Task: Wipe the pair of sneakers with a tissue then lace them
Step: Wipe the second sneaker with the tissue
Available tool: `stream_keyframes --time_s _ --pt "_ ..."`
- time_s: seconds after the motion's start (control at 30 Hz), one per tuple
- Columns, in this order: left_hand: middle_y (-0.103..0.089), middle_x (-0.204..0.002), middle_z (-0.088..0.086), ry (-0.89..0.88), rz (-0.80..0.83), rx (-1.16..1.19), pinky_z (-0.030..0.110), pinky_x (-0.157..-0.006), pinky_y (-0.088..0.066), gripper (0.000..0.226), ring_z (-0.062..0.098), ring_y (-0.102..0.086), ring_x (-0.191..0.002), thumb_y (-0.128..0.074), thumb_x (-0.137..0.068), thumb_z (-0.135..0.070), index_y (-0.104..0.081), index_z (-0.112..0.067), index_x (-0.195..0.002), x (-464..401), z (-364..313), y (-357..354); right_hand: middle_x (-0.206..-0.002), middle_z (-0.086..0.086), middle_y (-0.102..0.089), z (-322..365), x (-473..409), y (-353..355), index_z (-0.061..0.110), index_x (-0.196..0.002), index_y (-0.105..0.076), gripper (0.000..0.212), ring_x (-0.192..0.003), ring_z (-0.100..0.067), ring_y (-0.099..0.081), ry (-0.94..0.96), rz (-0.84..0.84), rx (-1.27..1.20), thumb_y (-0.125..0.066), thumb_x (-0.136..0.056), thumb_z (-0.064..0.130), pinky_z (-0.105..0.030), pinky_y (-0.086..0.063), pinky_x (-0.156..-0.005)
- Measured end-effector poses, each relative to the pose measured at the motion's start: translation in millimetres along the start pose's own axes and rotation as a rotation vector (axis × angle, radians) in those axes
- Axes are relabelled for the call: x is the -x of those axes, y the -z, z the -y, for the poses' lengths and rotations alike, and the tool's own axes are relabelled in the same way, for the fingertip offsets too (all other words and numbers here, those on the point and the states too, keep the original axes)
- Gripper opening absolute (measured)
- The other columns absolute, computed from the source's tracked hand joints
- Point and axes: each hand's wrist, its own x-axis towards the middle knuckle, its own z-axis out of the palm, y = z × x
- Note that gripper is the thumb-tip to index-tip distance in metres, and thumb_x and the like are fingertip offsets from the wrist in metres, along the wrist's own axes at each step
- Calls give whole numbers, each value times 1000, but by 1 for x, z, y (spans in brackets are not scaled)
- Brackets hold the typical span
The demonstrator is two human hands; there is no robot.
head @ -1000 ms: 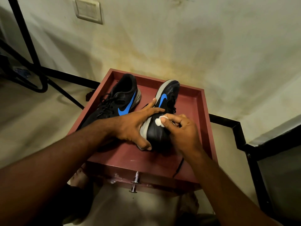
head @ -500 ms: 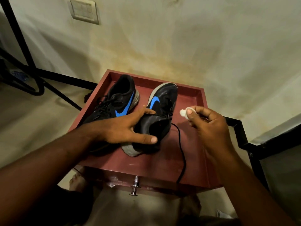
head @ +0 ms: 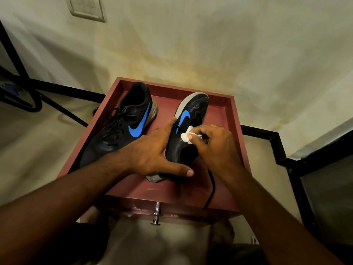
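Sneakers, black with blue swooshes, sit on a reddish-brown tray-topped stand [head: 232, 119] pushed up near a stained cream wall [head: 210, 44], and everything below is placed against that stand. From the head camera, the left sneaker [head: 124, 129] lies along the stand's left half, laced, its heel toward the wall and its grey sole edge facing the middle. The right sneaker [head: 188, 129] lies on the stand's right half, rolled partly onto its side so the grey sole shows at its wall end and again at its near end. The left hand [head: 152, 152] grips this sneaker from the left side, forefinger stretched along the upper toward the swoosh and thumb hooked across the near end. The right hand [head: 214, 144] reaches in from the stand's right side and pinches a small wad of white tissue [head: 186, 135] between thumb and fingertips, pressing it against the black upper just beside the swoosh. A loose black lace [head: 211, 188] trails from under that hand across the stand's floor and over its near edge. Below that near edge a metal knob [head: 156, 215] sticks out of the stand's front. A wall switch plate [head: 87, 6] sits high above the stand's left corner, and black metal bars [head: 267, 133] run along the floor behind the stand on both sides.
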Motion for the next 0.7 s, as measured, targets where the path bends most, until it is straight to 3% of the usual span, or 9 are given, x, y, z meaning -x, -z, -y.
stream_keyframes --time_s 0.17,0.3,0.4,0.5,0.63,0.7 --pt "-60 -130 -22 -16 11 55 32 -100 -56 100 -6 -61 -114 -89 -68 -65 -29 -43 -146 -1 1 4 -95 13 -68 9 13 -8 32 -100 -78 13 -91 -9 -54 136 87 36 -67 -96 37 -18 -39 -79" --pt "-55 -135 -22 -33 -4 -11 39 -101 -55 112 2 -58 -121 -84 -61 -79 -26 -44 -151 -3 0 0 -104 6 -69 -8 -4 -8 31 -110 -78 18 -101 -17 -53 -81 18 239 -65 -98 36 -27 -35 -75" --pt "-59 -135 -19 -57 -37 68 41 -101 -55 108 4 -60 -124 -88 -62 -73 -32 -44 -149 -1 2 -1 -97 9 -70 2 7 -12 27 -100 -80 11 -92 -10 -62 5 3 4 -72 -93 29 -29 -49 -78" --pt "-62 -130 -19 -80 -42 124 40 -99 -56 99 4 -63 -120 -93 -63 -64 -37 -48 -143 -1 8 0 -93 14 -70 22 27 -12 28 -94 -79 6 -88 -2 -67 123 86 -196 -75 -91 27 -19 -51 -79" --pt "-48 -143 -33 -68 -42 65 30 -108 -50 117 -9 -52 -130 -85 -57 -81 -18 -61 -150 0 4 2 -95 20 -66 -3 1 -6 32 -99 -78 10 -93 -2 -62 -56 -16 -32 -70 -93 36 -32 -53 -85" --pt "-45 -143 -35 -59 -42 25 29 -110 -48 116 -10 -50 -130 -83 -56 -84 -15 -63 -148 1 2 3 -94 19 -66 -4 0 -4 32 -98 -77 9 -91 -1 -62 -89 -34 -7 -70 -93 35 -30 -53 -81"
